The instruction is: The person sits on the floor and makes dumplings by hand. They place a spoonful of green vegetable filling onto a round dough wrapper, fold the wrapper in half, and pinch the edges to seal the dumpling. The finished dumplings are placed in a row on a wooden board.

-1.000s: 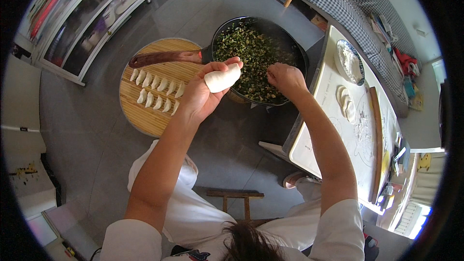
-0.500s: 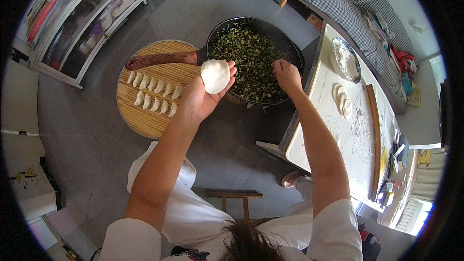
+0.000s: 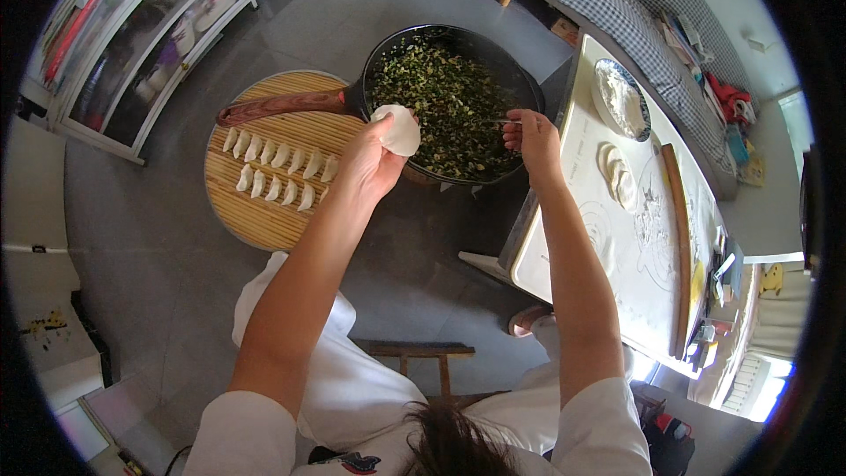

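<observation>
My left hand (image 3: 372,163) holds a round white dumpling wrapper (image 3: 402,134) at the pan's near-left rim, thumb lapped over its edge. Inside the black frying pan (image 3: 529,86) lies a chopped green filling (image 3: 441,79) with pale bits. My right hand (image 3: 534,143) is closed around a thin metal utensil, perhaps a spoon, over the filling's right side; its far end is hard to make out. Two rows of folded dumplings (image 3: 282,157) rest on a round bamboo board (image 3: 264,222) to the left. The pan's wooden handle (image 3: 282,107) reaches over that board.
On the right, a white-topped table (image 3: 564,251) carries a bowl of flour (image 3: 622,106), a stack of wrappers (image 3: 619,176) and a long rolling pin (image 3: 679,247). A wooden stool (image 3: 423,351) stands near my legs. A shelf cabinet (image 3: 145,53) is at the far left.
My left thumb has come over the wrapper, which lay on my spread palm before. My right hand has turned, and the metal utensil now shows. The whole view has shifted slightly.
</observation>
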A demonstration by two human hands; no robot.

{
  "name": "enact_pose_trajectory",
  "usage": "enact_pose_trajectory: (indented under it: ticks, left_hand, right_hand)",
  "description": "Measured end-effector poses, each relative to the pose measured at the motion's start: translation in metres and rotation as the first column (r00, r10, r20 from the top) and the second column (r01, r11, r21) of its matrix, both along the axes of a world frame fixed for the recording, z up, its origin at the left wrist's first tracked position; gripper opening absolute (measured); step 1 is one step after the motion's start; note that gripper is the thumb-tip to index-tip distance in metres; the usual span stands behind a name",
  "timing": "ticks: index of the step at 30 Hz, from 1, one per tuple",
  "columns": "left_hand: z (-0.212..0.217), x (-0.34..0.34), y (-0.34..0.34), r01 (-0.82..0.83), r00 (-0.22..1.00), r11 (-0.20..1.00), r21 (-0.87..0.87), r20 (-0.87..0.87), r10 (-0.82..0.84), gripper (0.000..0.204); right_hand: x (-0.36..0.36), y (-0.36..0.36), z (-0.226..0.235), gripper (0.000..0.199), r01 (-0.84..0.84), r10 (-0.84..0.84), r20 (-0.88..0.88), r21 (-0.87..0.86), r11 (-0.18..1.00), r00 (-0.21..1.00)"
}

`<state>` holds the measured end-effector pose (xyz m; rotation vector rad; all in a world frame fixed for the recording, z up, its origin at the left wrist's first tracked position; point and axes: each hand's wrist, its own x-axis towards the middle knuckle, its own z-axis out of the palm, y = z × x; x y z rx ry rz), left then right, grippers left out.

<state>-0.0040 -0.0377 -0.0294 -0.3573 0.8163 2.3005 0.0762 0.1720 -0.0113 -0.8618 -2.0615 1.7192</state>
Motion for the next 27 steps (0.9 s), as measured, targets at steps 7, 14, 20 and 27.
enact_pose_trajectory:
  ticks: [7,14,20,27]
  left_hand:
    - [-0.024,-0.003,0.028,0.048,0.997,0.980,0.191,0.046,-0.058,0.022]
    - [0.000,0.018,0.058,0.018,0.992,0.974,0.227,0.119,-0.046,0.025]
    - [-0.015,0.011,0.057,0.081,0.995,0.939,0.334,0.025,-0.095,0.025]
    - [-0.015,0.007,0.048,0.037,0.995,0.964,0.262,0.078,-0.059,0.025]
  right_hand:
    - [0.031,-0.011,0.025,0.033,-0.024,0.011,-0.123,-0.103,0.994,0.992]
    - [0.056,-0.052,0.032,0.018,-0.169,0.220,-0.087,0.394,0.903,0.972]
    - [0.063,-0.066,0.039,0.018,-0.181,0.440,-0.042,0.874,0.451,0.897]
    - [0.066,-0.068,0.044,0.011,-0.153,0.308,-0.075,0.743,0.651,0.949]
